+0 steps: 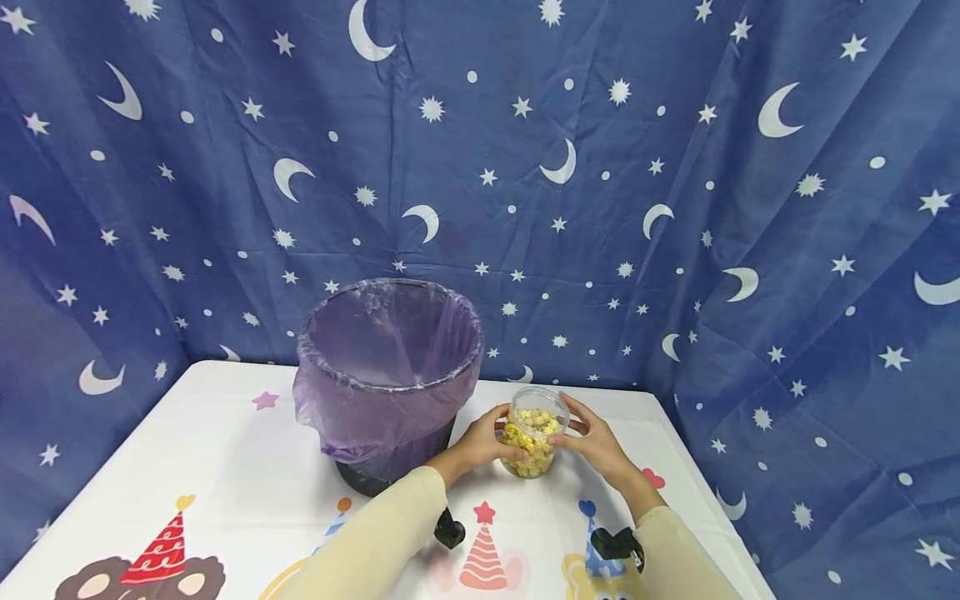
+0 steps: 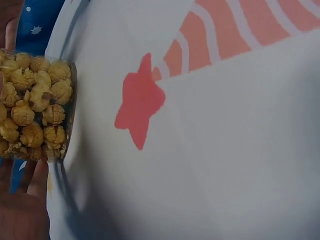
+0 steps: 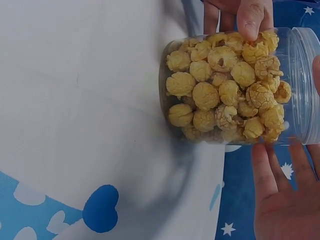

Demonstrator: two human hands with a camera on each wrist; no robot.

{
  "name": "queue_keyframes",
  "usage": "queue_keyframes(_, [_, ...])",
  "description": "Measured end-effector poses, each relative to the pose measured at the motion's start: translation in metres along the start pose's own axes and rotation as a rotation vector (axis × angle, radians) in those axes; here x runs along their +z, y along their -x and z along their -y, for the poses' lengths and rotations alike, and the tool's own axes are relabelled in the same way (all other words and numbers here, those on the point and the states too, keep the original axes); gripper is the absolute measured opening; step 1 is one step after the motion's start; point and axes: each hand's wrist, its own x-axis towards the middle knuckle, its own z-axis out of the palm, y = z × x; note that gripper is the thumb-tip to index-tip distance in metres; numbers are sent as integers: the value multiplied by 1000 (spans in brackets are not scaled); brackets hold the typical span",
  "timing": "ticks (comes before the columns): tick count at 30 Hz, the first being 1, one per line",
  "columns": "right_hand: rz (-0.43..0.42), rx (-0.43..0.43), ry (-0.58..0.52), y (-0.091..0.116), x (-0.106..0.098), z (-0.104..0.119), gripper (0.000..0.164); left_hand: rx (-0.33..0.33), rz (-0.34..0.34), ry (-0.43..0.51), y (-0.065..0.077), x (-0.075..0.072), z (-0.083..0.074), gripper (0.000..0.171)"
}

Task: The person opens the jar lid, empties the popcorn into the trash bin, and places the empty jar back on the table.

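A clear plastic jar (image 1: pixel 527 460) of yellow popcorn stands upright on the table between both hands. My left hand (image 1: pixel 480 442) holds its left side, the thumb across the front and the fingers reaching behind. From the right, my right hand (image 1: pixel 597 448) grips it higher up, with its thumb by the clear lid (image 3: pixel 306 85). Round popcorn pieces (image 3: pixel 220 95) fill most of the jar in the right wrist view. In the left wrist view only the lower part of the jar (image 2: pixel 37 105) shows, at the left edge.
A black mesh bin (image 1: pixel 408 454) lined with a purple plastic bag (image 1: pixel 382 417) stands left of the jar, close to the left hand. The white tablecloth (image 1: pixel 247 467) has party-hat prints. A blue star-and-moon curtain (image 1: pixel 465 167) hangs right behind the table.
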Motion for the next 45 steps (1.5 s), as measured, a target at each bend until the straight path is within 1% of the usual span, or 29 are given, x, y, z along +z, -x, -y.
queue_keyframes(1, [-1, -4, 2, -2, 0, -4, 86, -3, -3, 0, 1, 0, 0, 85])
queue_keyframes(5, [9, -9, -1, -3, 1, -7, 86, -8, -16, -6, 6, -1, -4, 85])
queue_keyframes(8, [20, -10, 11, -1, 2, -5, 86, -18, -29, -17, 9, 0, -5, 85])
queue_keyframes(10, [21, -18, 36, 0, 2, -8, 85, -27, -34, -17, 11, 1, -5, 86])
queue_keyframes(15, [31, -12, 58, 5, 3, -8, 85, -31, -45, 0, 19, 4, -8, 87])
queue_keyframes(21, [27, -25, 35, 19, 5, -10, 84, -17, -52, -3, 33, 7, -11, 86])
queue_keyframes(25, [17, -61, 28, 29, 7, -11, 82, -25, -51, 3, 44, 7, -13, 87])
queue_keyframes(28, [29, -91, 17, 34, 11, -11, 82, -26, -57, 7, 51, 7, -14, 88])
queue_keyframes(33, [39, -122, -15, 41, 16, -5, 83, -31, -75, 15, 62, 5, -17, 89])
queue_keyframes(38, [50, -123, -55, 51, 23, 2, 83, -15, -84, 15, 74, 0, -21, 89])
queue_keyframes(42, [65, -128, -92, 56, 27, 5, 83, 1, -94, -7, 85, -3, -25, 89])
queue_keyframes(45, [78, -137, -106, 60, 31, 6, 82, -1, -104, -31, 94, -6, -27, 90])
